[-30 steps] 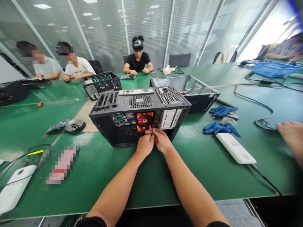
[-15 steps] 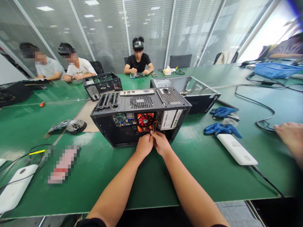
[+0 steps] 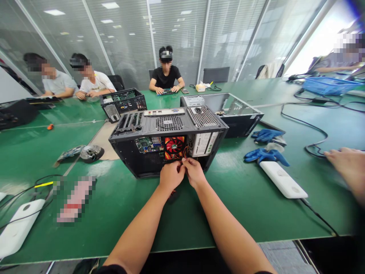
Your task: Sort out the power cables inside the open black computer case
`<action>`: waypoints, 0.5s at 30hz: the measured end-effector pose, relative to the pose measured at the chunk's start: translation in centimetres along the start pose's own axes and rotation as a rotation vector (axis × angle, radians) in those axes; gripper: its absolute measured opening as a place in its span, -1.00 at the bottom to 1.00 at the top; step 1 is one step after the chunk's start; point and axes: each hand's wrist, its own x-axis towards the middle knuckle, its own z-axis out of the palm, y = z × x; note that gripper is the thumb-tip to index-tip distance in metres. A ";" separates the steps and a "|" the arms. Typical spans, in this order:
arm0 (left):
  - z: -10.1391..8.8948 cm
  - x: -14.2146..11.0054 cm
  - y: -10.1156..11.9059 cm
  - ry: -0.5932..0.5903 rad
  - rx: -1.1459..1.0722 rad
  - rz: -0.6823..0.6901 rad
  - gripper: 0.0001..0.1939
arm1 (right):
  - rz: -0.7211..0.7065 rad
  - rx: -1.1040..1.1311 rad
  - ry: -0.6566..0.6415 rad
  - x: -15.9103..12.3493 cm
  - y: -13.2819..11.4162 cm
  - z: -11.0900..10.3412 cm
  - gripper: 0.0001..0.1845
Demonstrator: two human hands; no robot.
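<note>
A black computer case (image 3: 171, 127) lies before me with its open side facing me. Inside are a red-and-orange cooling fan (image 3: 174, 147), a green motherboard (image 3: 146, 145) and a power supply (image 3: 203, 145). Thin cables (image 3: 186, 151) run down beside the fan to my fingertips. My left hand (image 3: 172, 174) and my right hand (image 3: 194, 172) meet at the case's lower edge, both pinched on these cables. What lies right between the fingertips is mostly hidden. A small dark reddish thing (image 3: 172, 195) shows under my left wrist; its kind is unclear.
Another open case (image 3: 242, 123) stands behind on the right, and one more (image 3: 124, 102) behind on the left. Blue gloves (image 3: 266, 155) and a white power strip (image 3: 283, 179) lie to the right. Another person's hand (image 3: 346, 165) rests at the right edge. Coworkers sit across the table.
My left hand has shifted slightly left and turned, while the right stays near the cables. The dark reddish thing under my left wrist has come into view.
</note>
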 end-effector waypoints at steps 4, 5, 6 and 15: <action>-0.4 0.1 0.0 0.136 -0.197 0.000 -0.86 | 0.019 -0.009 0.016 -0.3 0.1 0.1 -0.56; -0.4 0.3 -0.1 0.171 -0.252 -0.007 -0.87 | 0.025 -0.010 0.024 -0.3 0.1 0.2 -0.57; -0.3 0.5 -0.2 0.194 -0.305 -0.020 -0.88 | 0.026 -0.008 0.030 -0.4 0.2 0.3 -0.58; 1.8 3.5 -0.9 -0.005 -0.672 -0.242 -0.80 | 0.048 0.122 0.107 -0.8 0.7 1.0 -0.64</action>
